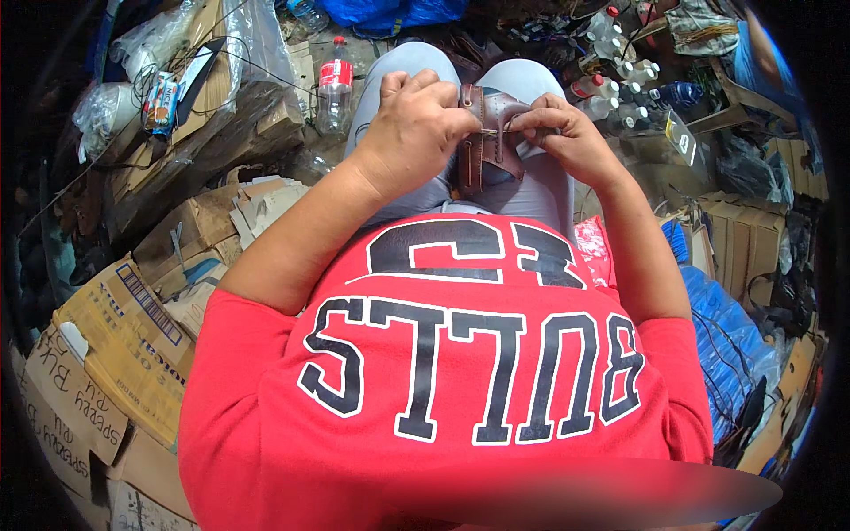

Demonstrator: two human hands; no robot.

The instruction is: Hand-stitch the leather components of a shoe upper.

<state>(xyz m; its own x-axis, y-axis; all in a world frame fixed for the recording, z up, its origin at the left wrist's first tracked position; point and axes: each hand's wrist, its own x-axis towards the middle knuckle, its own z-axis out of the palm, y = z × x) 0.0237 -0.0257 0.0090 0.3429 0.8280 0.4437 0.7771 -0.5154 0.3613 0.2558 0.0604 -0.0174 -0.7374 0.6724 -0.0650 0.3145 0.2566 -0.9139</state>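
A brown leather shoe upper [501,160], with light stitching and metal eyelets along an edge, lies over my lap between my knees. My left hand [418,128] is closed, its thumb and forefinger pressed together at the upper's left side. From the other side, my right hand [567,134] pinches at the leather with thumb and fingertips. A thin pale strand or needle crosses the upper between both sets of fingertips; which it is, I cannot make out. The fingers hide part of the leather.
A clear bottle with a red label [336,87] stands beyond my left knee. Several more bottles [611,88] crowd the floor at the far right. Cardboard boxes [124,345] pile up at left, and blue plastic sheeting [730,345] lies by my right elbow.
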